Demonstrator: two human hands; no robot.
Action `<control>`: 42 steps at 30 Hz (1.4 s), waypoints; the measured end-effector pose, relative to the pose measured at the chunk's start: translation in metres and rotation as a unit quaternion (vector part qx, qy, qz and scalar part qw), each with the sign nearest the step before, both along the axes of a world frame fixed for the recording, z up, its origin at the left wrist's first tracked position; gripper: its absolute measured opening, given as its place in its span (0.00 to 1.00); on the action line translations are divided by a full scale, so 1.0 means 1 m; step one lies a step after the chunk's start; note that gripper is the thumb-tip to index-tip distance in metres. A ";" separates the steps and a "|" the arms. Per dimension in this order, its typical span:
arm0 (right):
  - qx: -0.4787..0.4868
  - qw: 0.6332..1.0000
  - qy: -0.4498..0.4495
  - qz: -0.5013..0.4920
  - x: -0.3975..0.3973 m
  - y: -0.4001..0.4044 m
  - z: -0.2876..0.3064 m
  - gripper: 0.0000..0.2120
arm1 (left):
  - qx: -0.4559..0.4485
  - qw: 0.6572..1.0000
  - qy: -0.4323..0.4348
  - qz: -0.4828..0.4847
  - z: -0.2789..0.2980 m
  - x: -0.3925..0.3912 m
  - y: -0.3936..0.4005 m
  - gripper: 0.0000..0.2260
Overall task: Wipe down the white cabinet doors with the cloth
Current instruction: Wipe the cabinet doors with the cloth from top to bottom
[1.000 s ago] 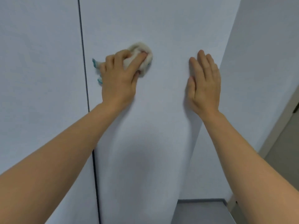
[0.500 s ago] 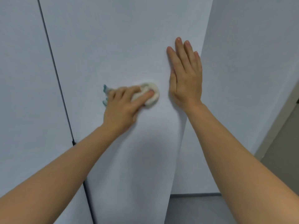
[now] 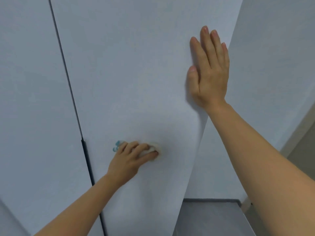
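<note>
A tall white cabinet door fills the middle of the view, with a second white door to its left past a dark vertical gap. My left hand grips a bunched white cloth with blue-green trim and presses it low on the middle door. My right hand lies flat on the same door near its right edge, higher up, with fingers straight and pointing upward.
A white wall stands to the right of the cabinet. Grey floor shows at the bottom right. A beige door frame runs along the far right edge.
My left hand has slid the cloth down the door, from level with my right hand to well below it. My right hand stays flat on the door.
</note>
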State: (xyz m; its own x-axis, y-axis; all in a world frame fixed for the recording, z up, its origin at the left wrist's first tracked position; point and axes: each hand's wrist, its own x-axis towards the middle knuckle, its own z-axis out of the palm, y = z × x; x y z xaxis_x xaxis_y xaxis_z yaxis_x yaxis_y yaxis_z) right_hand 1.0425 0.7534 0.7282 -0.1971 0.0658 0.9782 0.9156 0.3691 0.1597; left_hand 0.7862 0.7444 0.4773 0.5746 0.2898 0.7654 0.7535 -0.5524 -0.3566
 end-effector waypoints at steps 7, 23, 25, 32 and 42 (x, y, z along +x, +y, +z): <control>-0.032 0.996 0.079 -0.010 -0.031 -0.011 -0.007 0.33 | 0.047 0.979 -0.193 0.048 0.082 -0.052 0.004 0.28; -0.070 0.996 -0.060 -0.013 -0.094 -0.002 -0.129 0.31 | 0.005 0.997 -0.068 0.035 -0.019 -0.072 0.006 0.34; -0.084 0.995 -0.047 0.006 -0.094 -0.008 -0.128 0.30 | -0.005 0.995 -0.091 0.028 0.003 -0.074 0.000 0.33; -0.174 0.965 -0.038 0.192 -0.137 -0.065 -0.166 0.17 | 0.038 0.841 -0.539 0.021 0.140 -0.082 0.015 0.20; -0.331 0.896 0.176 0.236 -0.124 -0.061 -0.164 0.08 | 0.007 0.963 -0.269 0.023 0.060 0.004 -0.008 0.22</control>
